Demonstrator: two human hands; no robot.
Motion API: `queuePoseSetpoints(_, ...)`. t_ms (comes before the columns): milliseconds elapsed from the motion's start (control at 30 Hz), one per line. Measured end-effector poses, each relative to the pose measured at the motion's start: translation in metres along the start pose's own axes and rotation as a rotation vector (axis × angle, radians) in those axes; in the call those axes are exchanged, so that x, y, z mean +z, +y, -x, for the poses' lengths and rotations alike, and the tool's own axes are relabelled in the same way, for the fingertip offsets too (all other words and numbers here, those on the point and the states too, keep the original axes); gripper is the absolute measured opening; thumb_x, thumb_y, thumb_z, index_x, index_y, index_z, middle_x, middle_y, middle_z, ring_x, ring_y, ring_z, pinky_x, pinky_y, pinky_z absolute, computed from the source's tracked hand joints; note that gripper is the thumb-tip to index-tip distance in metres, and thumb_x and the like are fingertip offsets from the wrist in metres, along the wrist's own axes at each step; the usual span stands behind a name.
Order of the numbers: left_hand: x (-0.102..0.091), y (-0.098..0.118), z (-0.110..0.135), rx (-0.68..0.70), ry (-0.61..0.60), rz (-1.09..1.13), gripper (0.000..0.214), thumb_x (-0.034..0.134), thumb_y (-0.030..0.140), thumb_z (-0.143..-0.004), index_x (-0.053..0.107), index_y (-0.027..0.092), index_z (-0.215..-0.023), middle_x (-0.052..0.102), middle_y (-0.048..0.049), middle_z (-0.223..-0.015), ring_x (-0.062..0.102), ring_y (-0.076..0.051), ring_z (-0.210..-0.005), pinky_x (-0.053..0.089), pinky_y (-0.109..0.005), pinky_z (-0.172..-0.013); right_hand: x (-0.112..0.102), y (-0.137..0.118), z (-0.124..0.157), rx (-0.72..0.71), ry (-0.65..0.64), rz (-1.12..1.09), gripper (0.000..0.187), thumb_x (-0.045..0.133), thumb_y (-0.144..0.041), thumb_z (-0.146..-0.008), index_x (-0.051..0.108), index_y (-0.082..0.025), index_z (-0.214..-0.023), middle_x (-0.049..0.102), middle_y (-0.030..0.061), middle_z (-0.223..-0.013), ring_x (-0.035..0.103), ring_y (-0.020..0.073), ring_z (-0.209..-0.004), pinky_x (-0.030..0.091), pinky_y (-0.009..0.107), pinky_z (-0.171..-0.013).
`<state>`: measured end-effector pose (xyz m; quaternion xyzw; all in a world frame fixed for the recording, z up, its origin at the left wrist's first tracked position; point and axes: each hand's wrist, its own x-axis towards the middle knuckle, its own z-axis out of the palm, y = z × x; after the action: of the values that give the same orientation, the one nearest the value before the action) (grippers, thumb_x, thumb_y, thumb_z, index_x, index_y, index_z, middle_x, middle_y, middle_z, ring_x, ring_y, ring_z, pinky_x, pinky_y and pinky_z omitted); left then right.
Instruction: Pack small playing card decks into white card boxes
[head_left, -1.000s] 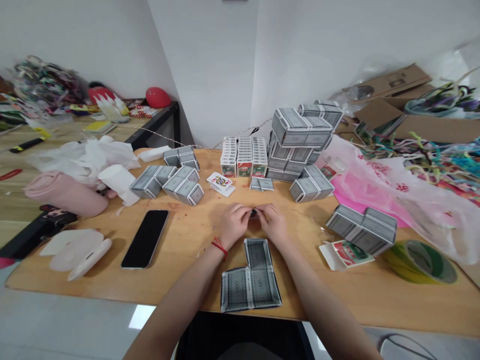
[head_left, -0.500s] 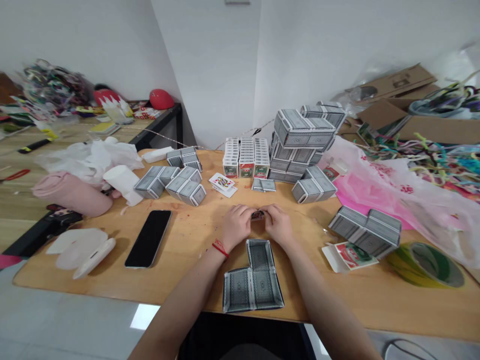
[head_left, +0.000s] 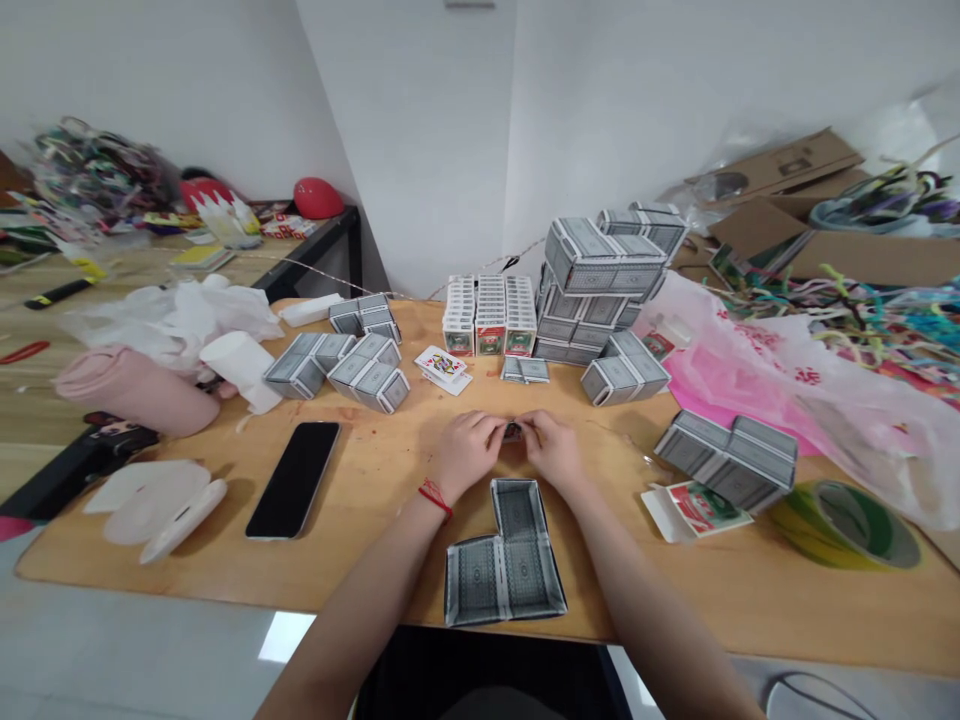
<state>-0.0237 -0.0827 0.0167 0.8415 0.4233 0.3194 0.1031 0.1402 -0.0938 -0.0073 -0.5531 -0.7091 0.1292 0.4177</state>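
Note:
My left hand and my right hand are curled together on the wooden table, both closed around a small stack of playing cards that barely shows between the fingers. A red string circles my left wrist. Just in front of me lies an L-shaped piece folded from grey-backed cards. Beyond my hands lie a few face-up cards and a flat grey card piece.
Rows of card decks and a pile of grey card blocks stand at the back. More blocks lie left and right. A black phone, empty card box, green tape roll, pink bag.
My hands have stayed in place, fingers shifting slightly on the cards. The view moved a little.

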Motion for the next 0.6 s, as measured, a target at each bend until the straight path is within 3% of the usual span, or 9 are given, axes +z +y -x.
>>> queuePoseSetpoints(167,0.0068,-0.0001,0.0008,-0.020,0.031,-0.005,0.020,0.045,0.020,-0.082,0.062,0.019,-0.091,0.066,-0.0052,-0.089,0.059,-0.016,-0.081,0.047,-0.031,-0.076,0.0007,-0.0014,0.0005,-0.022,0.002,0.034,0.020,0.039,-0.017,-0.081,0.059,-0.021,-0.083,0.063,0.0049,-0.078,0.059,0.0169,-0.073,0.045,0.026,-0.068)
queuePoseSetpoints(367,0.0032,0.0029,0.0034,0.000,-0.089,-0.056,0.039,0.042,0.007,-0.077,0.053,0.018,-0.112,0.065,-0.0049,-0.099,0.060,-0.016,-0.085,0.048,-0.030,-0.077,-0.0036,0.0016,0.0001,0.042,-0.030,0.007,0.028,0.037,-0.008,-0.075,0.058,-0.020,-0.088,0.063,0.0039,-0.081,0.059,0.0158,-0.073,0.045,0.025,-0.068)
queuePoseSetpoints(500,0.0021,-0.0002,0.0039,0.029,-0.124,-0.034,0.050,0.040,0.002,-0.073,0.046,0.018,-0.120,0.060,-0.0057,-0.110,0.058,-0.015,-0.094,0.047,-0.029,-0.083,-0.0039,0.0031,-0.0014,0.112,-0.035,-0.098,0.023,0.038,-0.013,-0.077,0.057,-0.021,-0.087,0.064,0.0030,-0.079,0.059,0.0158,-0.070,0.045,0.026,-0.066)
queuePoseSetpoints(600,0.0047,-0.0025,0.0036,-0.014,-0.128,-0.029,0.046,0.040,0.009,-0.079,0.043,0.020,-0.124,0.061,-0.0063,-0.107,0.058,-0.016,-0.092,0.048,-0.030,-0.080,0.0021,0.0050,-0.0019,0.196,-0.008,-0.256,0.016,0.040,-0.020,-0.077,0.055,-0.020,-0.083,0.063,0.0031,-0.076,0.059,0.0161,-0.068,0.047,0.027,-0.064)
